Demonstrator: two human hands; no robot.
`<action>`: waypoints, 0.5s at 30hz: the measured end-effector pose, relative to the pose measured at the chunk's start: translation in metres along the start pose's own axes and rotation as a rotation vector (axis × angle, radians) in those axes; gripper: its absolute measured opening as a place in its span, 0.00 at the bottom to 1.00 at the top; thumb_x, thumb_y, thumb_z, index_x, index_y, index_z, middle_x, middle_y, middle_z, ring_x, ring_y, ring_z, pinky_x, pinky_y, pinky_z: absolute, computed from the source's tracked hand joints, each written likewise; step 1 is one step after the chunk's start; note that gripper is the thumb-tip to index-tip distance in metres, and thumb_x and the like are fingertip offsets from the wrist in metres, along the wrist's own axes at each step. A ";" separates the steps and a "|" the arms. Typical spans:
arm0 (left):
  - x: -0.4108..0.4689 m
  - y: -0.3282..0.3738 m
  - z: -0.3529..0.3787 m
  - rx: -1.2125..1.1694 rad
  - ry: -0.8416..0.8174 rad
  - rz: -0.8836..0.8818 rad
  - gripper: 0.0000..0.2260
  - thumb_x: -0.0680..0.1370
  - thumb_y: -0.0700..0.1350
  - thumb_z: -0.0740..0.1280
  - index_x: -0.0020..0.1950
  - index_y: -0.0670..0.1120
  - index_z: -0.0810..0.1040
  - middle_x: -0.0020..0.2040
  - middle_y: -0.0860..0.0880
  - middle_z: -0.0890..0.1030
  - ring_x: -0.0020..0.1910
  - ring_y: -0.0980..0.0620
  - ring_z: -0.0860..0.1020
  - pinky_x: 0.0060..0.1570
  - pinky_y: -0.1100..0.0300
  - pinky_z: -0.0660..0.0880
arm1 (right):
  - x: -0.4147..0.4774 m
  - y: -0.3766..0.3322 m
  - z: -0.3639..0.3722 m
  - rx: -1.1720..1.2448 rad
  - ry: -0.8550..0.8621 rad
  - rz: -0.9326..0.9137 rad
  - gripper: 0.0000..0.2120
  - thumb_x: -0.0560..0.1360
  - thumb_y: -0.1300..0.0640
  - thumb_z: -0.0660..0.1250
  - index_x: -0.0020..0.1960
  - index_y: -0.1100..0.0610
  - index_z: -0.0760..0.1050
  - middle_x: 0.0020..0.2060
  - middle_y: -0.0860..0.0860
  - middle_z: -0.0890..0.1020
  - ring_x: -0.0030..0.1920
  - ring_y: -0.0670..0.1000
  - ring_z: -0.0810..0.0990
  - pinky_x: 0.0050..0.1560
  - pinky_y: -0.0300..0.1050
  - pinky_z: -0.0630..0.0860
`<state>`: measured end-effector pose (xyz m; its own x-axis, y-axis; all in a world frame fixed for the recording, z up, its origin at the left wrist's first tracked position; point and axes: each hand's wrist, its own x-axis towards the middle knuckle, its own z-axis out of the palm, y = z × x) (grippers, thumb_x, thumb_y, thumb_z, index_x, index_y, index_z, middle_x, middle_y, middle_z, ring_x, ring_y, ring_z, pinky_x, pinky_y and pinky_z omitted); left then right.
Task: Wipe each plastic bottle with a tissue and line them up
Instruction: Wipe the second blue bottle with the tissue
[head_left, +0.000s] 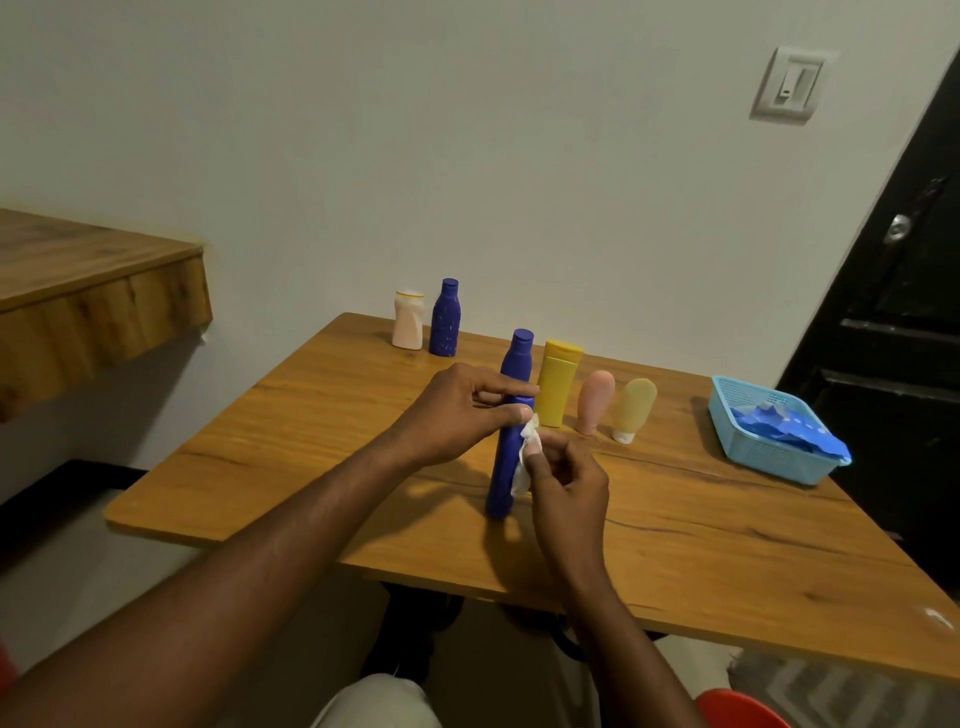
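A tall blue bottle (505, 467) stands upright mid-table. My left hand (457, 410) grips its upper body between thumb and fingers. My right hand (566, 478) presses a white tissue (527, 452) against the bottle's right side. Behind it stand a yellow bottle (557, 384), a pink tube (595, 400) and a beige tube (634, 408) in a row. At the far edge stand a pale pink bottle (409, 319) and a second blue bottle (445, 319).
The wooden table (727, 545) is bounded by a wall behind. A light blue basket (753, 452) holding a blue packet sits at the right edge. A wooden shelf (93, 291) juts out at left; a dark door (893, 312) is at right.
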<state>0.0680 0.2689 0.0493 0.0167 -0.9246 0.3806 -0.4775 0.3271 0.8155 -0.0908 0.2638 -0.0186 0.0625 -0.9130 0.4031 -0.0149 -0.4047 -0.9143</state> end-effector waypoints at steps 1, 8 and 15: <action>-0.001 0.001 -0.001 0.000 -0.004 0.004 0.15 0.78 0.44 0.74 0.64 0.51 0.83 0.62 0.53 0.83 0.55 0.66 0.81 0.48 0.73 0.76 | -0.004 0.006 -0.002 0.007 -0.033 0.060 0.06 0.81 0.55 0.66 0.55 0.52 0.80 0.48 0.47 0.84 0.50 0.46 0.82 0.46 0.40 0.80; -0.004 0.006 -0.003 0.060 0.000 0.032 0.14 0.78 0.44 0.74 0.63 0.51 0.84 0.62 0.52 0.84 0.52 0.68 0.81 0.48 0.74 0.76 | 0.009 0.010 -0.001 -0.098 -0.127 0.255 0.06 0.80 0.61 0.65 0.52 0.54 0.80 0.47 0.50 0.84 0.51 0.51 0.82 0.45 0.44 0.78; -0.005 0.004 -0.005 0.107 0.018 0.046 0.14 0.78 0.45 0.75 0.63 0.51 0.84 0.62 0.52 0.84 0.53 0.64 0.80 0.47 0.74 0.75 | 0.014 -0.012 0.008 0.054 0.021 0.082 0.09 0.81 0.58 0.66 0.58 0.52 0.82 0.51 0.46 0.85 0.53 0.47 0.82 0.50 0.47 0.81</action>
<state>0.0701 0.2759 0.0530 0.0077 -0.9053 0.4248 -0.5688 0.3454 0.7464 -0.0815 0.2560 -0.0021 0.0420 -0.9442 0.3267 0.0346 -0.3254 -0.9449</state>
